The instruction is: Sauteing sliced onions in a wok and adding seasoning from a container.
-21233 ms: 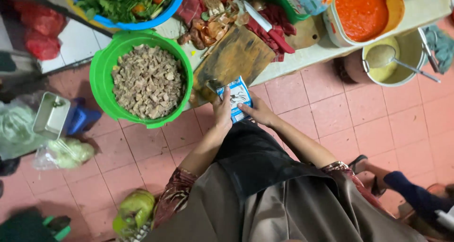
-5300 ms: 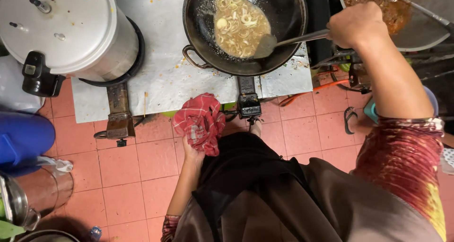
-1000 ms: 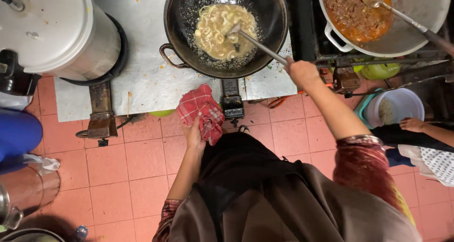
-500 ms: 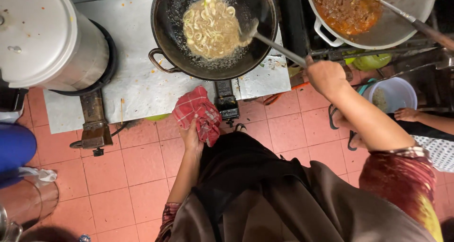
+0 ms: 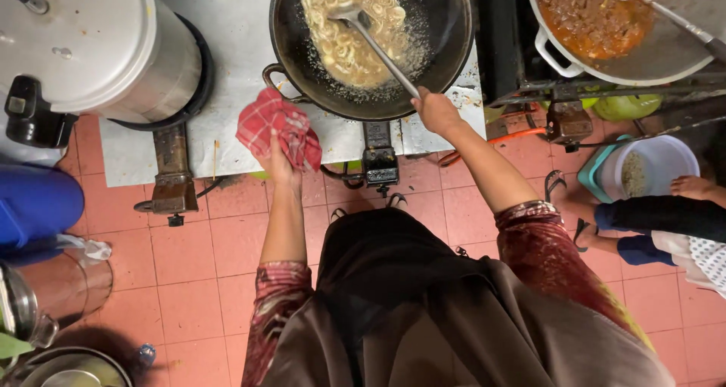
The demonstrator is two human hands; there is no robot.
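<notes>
The right hand (image 5: pixel 437 109) is clenched round the long metal handle of a steel ladle (image 5: pixel 370 38), whose bowl rests in pale sliced onion rings (image 5: pixel 349 26) frying inside the round black wok (image 5: pixel 446 35). The left hand (image 5: pixel 278 162), fingers clamped on a red checked cloth (image 5: pixel 277 126), sits just beside the wok's near-left loop handle. Left of the wok stands a big lidded steel pot (image 5: pixel 83 43); right of it, a white pot of reddish stew (image 5: pixel 590 20).

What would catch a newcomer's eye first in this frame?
The black wok at top centre, full of pale sliced food, which the right hand stirs with a long metal ladle. Beside it, the left hand holds a red checked cloth near the wok's handle. A big steel pot stands far left.
</notes>
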